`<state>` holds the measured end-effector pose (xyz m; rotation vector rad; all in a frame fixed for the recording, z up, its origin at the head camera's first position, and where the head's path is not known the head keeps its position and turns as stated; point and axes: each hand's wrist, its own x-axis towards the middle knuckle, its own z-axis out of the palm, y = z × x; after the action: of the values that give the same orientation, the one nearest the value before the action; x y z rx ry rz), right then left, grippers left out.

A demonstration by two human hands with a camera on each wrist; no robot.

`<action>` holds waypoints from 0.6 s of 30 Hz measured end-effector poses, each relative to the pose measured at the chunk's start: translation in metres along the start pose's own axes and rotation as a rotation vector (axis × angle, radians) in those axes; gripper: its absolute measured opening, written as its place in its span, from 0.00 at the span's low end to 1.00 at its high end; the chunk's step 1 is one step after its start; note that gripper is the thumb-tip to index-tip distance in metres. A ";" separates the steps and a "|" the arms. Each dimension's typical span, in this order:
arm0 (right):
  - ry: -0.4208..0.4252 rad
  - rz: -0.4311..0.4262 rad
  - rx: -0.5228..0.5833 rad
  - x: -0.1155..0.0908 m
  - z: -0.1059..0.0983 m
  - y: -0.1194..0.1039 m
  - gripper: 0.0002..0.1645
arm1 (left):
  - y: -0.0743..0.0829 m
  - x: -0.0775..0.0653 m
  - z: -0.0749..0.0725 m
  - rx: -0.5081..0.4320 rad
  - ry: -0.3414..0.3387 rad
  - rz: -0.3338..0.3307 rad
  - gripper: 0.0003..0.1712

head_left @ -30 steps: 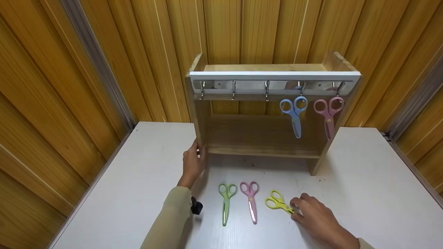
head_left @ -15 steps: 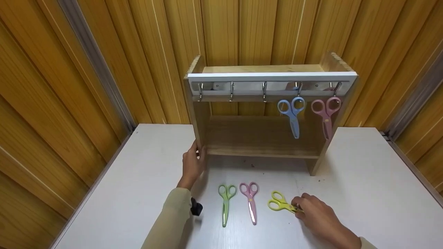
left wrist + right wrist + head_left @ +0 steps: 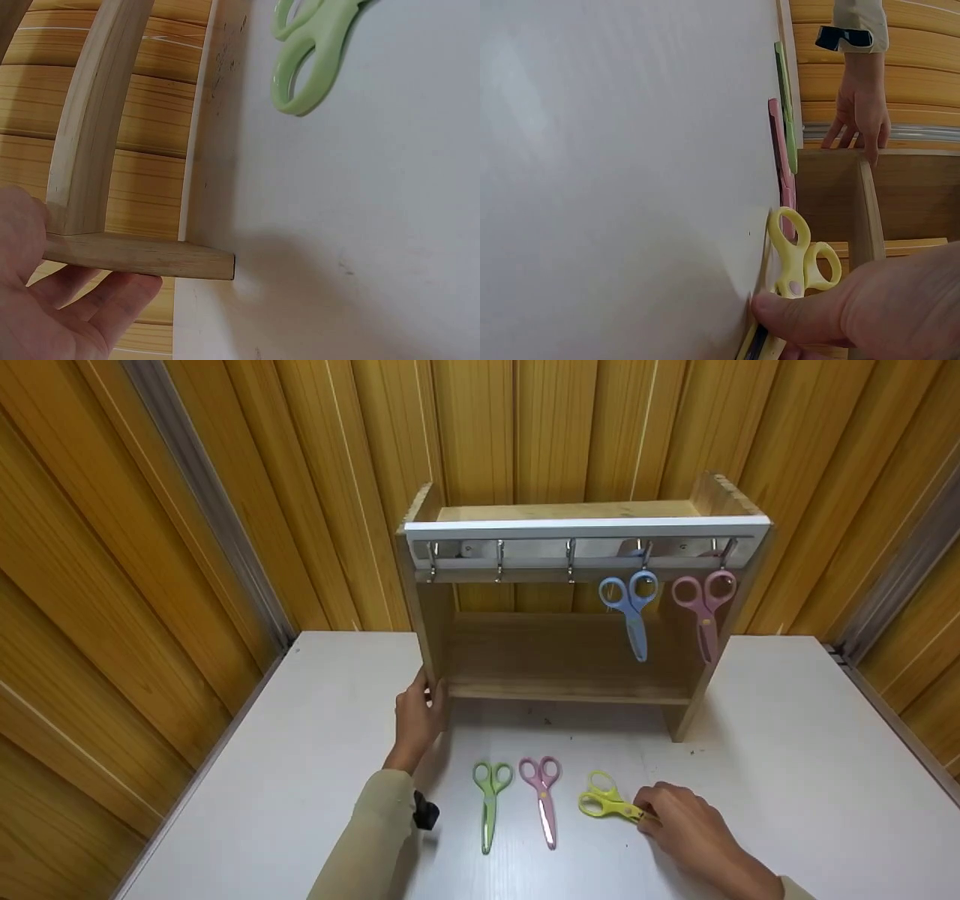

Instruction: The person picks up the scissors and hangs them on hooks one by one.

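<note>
My left hand (image 3: 417, 720) grips the lower left side panel (image 3: 142, 255) of a wooden shelf, thumb on the inside and fingers on the outside. Low over the white table, my right hand (image 3: 686, 825) pinches yellow scissors (image 3: 609, 804) by the blade end, thumb on top. Their handle loops point left, away from the hand, and the fingers cover most of the blades. Left of them, pink scissors (image 3: 544, 801) and green scissors (image 3: 489, 804) lie flat with handles toward the shelf. Blue scissors (image 3: 634, 611) and dark pink scissors (image 3: 706, 611) hang by a loop from hooks on the right.
A metal hook rail (image 3: 480, 552) runs across the shelf's upper front; its three left hooks (image 3: 500, 561) hold nothing. The wooden shelf (image 3: 570, 690) stands at the back of the white table (image 3: 337, 682), near wood-panelled walls. Small dark specks dot the tabletop before it.
The yellow scissors have turned a little in my right hand, their blades now deeper under the fingers, and the hand has shifted slightly right. My left hand keeps its grip on the shelf.
</note>
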<state>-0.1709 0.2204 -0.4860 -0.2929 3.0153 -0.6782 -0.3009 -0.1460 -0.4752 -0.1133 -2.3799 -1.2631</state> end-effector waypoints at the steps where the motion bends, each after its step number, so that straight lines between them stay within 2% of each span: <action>1: -0.004 0.001 -0.004 0.000 0.000 0.000 0.11 | 0.000 0.000 0.000 0.004 -0.001 0.000 0.26; 12: -0.020 0.009 -0.003 0.001 -0.002 -0.001 0.11 | 0.003 -0.001 -0.001 0.003 -0.006 -0.024 0.27; 18: 0.052 -0.074 -0.008 0.003 -0.018 -0.009 0.13 | 0.003 -0.002 -0.002 -0.005 -0.006 -0.018 0.28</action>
<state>-0.1731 0.2193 -0.4660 -0.3953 3.0711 -0.6898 -0.2979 -0.1452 -0.4727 -0.0982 -2.3884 -1.2784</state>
